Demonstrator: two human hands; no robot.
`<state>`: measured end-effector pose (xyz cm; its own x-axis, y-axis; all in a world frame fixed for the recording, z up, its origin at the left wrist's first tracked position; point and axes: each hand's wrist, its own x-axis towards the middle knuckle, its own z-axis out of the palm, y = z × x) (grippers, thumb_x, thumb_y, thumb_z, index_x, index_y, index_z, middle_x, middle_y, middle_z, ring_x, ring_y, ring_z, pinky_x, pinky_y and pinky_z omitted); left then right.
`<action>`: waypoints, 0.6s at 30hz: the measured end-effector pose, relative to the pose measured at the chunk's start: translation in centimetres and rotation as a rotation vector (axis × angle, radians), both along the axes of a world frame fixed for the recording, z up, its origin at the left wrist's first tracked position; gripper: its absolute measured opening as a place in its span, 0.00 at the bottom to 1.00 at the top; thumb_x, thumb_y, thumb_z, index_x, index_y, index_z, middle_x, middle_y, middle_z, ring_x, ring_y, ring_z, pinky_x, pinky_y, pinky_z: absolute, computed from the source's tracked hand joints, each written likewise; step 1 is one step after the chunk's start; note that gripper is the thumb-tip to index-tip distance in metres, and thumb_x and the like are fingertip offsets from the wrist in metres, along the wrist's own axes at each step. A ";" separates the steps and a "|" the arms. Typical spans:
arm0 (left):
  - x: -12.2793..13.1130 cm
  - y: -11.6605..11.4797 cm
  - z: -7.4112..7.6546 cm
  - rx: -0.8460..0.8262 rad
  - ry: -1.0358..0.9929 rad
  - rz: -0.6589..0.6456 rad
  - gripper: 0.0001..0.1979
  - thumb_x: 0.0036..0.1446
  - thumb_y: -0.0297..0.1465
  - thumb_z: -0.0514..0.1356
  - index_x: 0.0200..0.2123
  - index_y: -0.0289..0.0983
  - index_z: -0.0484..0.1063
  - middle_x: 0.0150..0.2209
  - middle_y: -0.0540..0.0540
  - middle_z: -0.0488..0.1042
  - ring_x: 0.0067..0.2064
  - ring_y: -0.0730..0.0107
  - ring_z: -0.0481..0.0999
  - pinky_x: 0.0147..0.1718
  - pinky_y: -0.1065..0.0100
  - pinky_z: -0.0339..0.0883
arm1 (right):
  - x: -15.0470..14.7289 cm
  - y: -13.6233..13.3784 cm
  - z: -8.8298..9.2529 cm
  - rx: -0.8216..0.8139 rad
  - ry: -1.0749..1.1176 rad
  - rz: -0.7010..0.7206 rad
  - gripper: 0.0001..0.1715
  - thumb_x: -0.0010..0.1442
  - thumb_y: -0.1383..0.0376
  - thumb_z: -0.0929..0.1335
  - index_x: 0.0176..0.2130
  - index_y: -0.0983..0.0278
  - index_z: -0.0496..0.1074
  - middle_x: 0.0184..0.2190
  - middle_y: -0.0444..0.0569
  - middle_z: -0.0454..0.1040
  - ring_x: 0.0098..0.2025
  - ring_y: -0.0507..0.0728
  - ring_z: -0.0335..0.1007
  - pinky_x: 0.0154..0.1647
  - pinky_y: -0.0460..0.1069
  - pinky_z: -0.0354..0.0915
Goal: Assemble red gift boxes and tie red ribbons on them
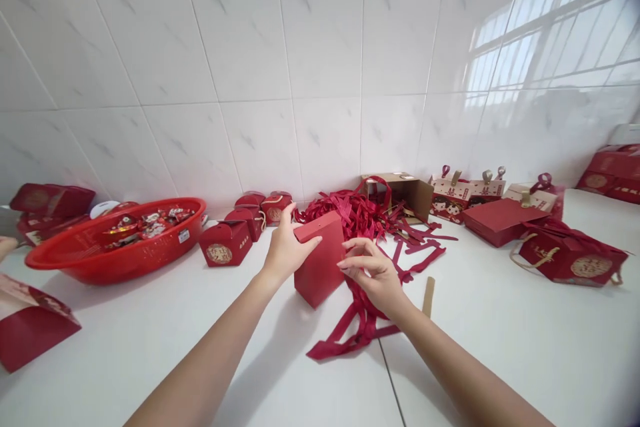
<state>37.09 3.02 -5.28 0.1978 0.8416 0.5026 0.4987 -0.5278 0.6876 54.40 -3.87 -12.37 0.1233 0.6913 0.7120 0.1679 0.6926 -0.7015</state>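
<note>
A plain red gift box [323, 260] stands upright and slightly tilted over the white table. My left hand [287, 247] is closed around its upper left side, with the thumb across the front and the fingers behind. Close to the box's right edge, my right hand [370, 273] has its fingertips bent together as in a pinch; what they hold, if anything, is too small to make out. Behind both hands lies a tangled heap of dark red ribbons [350, 210]. Several strands run forward under my right hand, and a loose ribbon end [325, 349] lies on the table.
A red plastic basin [135, 265] of wrapped sweets stands left, beside small red boxes [227, 245]. An open cardboard carton [420, 197] sits behind the ribbons. Patterned boxes [453, 197] and a red roped box [573, 257] are right. Another person's hand [6, 247] shows at far left.
</note>
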 end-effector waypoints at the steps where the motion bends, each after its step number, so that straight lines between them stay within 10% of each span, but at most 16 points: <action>1: 0.1 0.0 1.3 -0.005 -0.016 0.024 0.42 0.45 0.34 0.68 0.62 0.37 0.54 0.39 0.42 0.76 0.43 0.55 0.77 0.44 0.55 0.70 | 0.4 0.2 1.6 -0.009 0.029 -0.005 0.06 0.56 0.59 0.72 0.32 0.55 0.81 0.45 0.51 0.71 0.44 0.55 0.71 0.44 0.52 0.71; 8: 0.3 -5.2 9.4 0.276 -0.360 -0.140 0.43 0.46 0.31 0.69 0.63 0.41 0.52 0.29 0.50 0.78 0.27 0.63 0.79 0.25 0.63 0.75 | 2.1 -1.3 12.9 0.148 0.013 -0.018 0.07 0.53 0.59 0.74 0.36 0.53 0.80 0.56 0.47 0.69 0.63 0.64 0.58 0.57 0.63 0.66; 18: 2.5 -11.0 7.6 0.529 -0.606 -0.280 0.30 0.53 0.28 0.65 0.57 0.46 0.59 0.26 0.55 0.76 0.24 0.70 0.77 0.24 0.70 0.77 | 0.3 -5.6 13.3 0.482 -0.138 -0.139 0.11 0.58 0.67 0.71 0.36 0.49 0.79 0.41 0.48 0.74 0.50 0.61 0.70 0.44 0.56 0.75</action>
